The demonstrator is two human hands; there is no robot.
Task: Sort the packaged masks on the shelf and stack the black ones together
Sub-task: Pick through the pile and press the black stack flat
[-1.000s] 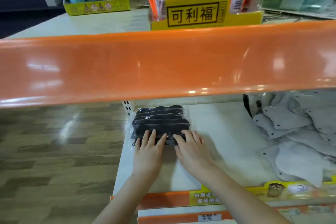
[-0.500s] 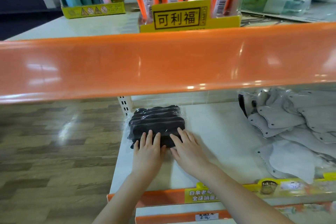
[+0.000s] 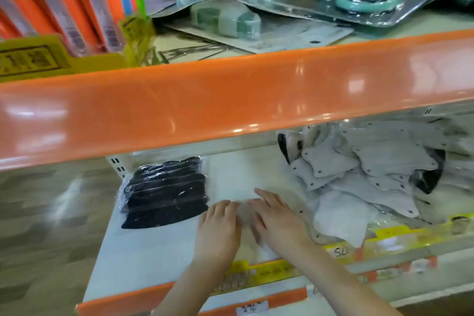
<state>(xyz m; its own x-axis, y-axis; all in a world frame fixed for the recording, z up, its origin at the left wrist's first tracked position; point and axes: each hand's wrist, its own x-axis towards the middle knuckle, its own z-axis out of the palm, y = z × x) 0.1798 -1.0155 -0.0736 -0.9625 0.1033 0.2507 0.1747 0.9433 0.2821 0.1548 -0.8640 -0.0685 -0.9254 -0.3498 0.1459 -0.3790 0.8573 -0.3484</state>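
Observation:
A stack of black masks in clear wrap lies at the left end of the white lower shelf. My left hand and my right hand are side by side over the bare shelf, to the right of the stack and apart from it, fingers stretched forward and holding nothing. A loose heap of grey and white packaged masks fills the right part of the shelf. A black mask shows dark among the heap, and another dark piece stands at the heap's left edge.
The orange front lip of the upper shelf overhangs the back of the lower shelf. Orange boxes and blister packs sit on top. Yellow price tags line the front rail. Wood-pattern floor lies to the left.
Both hands have left the black stack and moved right onto open shelf. The view has swung right and closer.

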